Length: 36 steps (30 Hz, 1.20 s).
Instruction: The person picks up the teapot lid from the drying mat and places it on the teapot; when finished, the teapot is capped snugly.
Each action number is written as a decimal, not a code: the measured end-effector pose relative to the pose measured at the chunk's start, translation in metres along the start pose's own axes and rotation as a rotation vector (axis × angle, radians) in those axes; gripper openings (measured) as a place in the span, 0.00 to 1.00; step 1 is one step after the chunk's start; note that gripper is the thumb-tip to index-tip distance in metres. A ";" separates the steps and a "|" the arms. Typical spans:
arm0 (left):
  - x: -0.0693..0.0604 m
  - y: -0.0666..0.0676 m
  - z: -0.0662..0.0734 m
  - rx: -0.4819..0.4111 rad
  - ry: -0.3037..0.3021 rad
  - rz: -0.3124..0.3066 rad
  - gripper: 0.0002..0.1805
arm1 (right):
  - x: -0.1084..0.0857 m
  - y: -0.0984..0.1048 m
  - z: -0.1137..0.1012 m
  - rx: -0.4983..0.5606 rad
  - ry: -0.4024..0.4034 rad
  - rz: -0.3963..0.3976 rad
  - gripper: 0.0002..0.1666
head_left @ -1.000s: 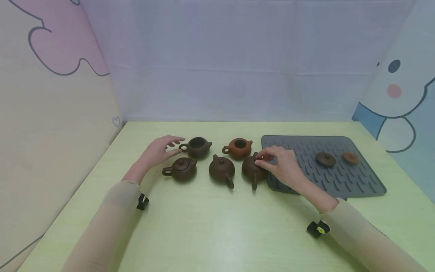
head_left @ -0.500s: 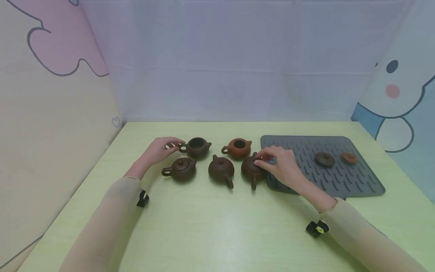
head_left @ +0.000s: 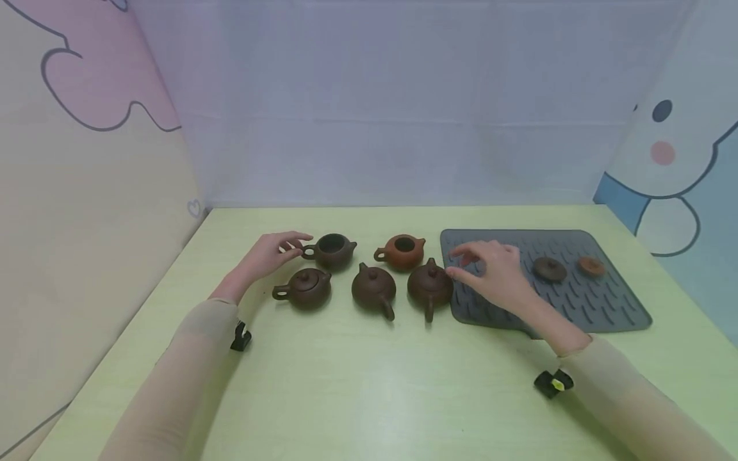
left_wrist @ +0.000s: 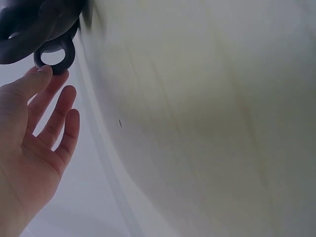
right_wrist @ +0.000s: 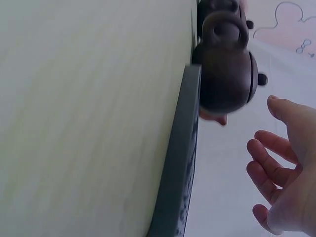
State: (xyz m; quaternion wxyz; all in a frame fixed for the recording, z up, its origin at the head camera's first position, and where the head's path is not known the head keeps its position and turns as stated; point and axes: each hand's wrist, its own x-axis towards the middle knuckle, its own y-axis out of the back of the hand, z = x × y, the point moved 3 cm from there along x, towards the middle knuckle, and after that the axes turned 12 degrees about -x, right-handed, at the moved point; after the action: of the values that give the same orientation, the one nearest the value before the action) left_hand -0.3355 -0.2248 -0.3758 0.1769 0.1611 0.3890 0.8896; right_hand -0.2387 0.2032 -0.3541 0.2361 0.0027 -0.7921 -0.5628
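Observation:
My left hand (head_left: 269,256) pinches the handle (left_wrist: 68,55) of the lidless dark teapot (head_left: 336,255) between thumb and index finger; the other fingers are loosely bent. My right hand (head_left: 497,274) hovers over the left part of the grey mat, fingers apart and holding nothing. Just left of it stands a lidded brown teapot (head_left: 430,288), its knob clear of the fingertips in the right wrist view. Two more lidded brown teapots, one in the middle (head_left: 373,288) and one at the left (head_left: 307,289), share the front row. A lidless reddish teapot (head_left: 403,255) stands behind them.
On the right, the grey ridged mat (head_left: 599,310) carries a dark lid (head_left: 549,269) and a smaller reddish lid (head_left: 591,266). A white cloth hangs behind the table, with patterned panels at both sides.
My right hand has let go of the right teapot's lid knob and moved up and right. My left thumb and index finger have closed on the dark teapot's handle.

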 end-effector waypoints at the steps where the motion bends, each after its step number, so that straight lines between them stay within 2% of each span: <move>1: 0.000 0.000 0.000 -0.010 0.000 -0.002 0.20 | -0.001 0.002 0.005 -0.005 -0.007 -0.001 0.20; 12: -0.001 -0.001 0.002 -0.089 0.026 -0.040 0.20 | -0.013 0.022 0.047 -0.052 -0.063 0.038 0.15; 26: 0.000 -0.002 0.001 -0.126 0.020 -0.072 0.17 | -0.024 0.036 0.074 -0.186 -0.068 0.093 0.13; 31: 0.000 -0.002 0.002 -0.122 0.016 -0.077 0.17 | -0.026 0.041 0.093 -0.259 -0.096 0.066 0.15; 36: 0.000 -0.002 0.001 -0.121 0.024 -0.076 0.17 | -0.027 0.044 0.113 -0.254 -0.120 0.010 0.16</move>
State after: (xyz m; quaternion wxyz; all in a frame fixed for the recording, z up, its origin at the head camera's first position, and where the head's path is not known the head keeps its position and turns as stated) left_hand -0.3347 -0.2225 -0.3764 0.2154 0.1245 0.3425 0.9060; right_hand -0.2459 0.3272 -0.3534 0.1897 -0.0647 -0.7273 -0.6564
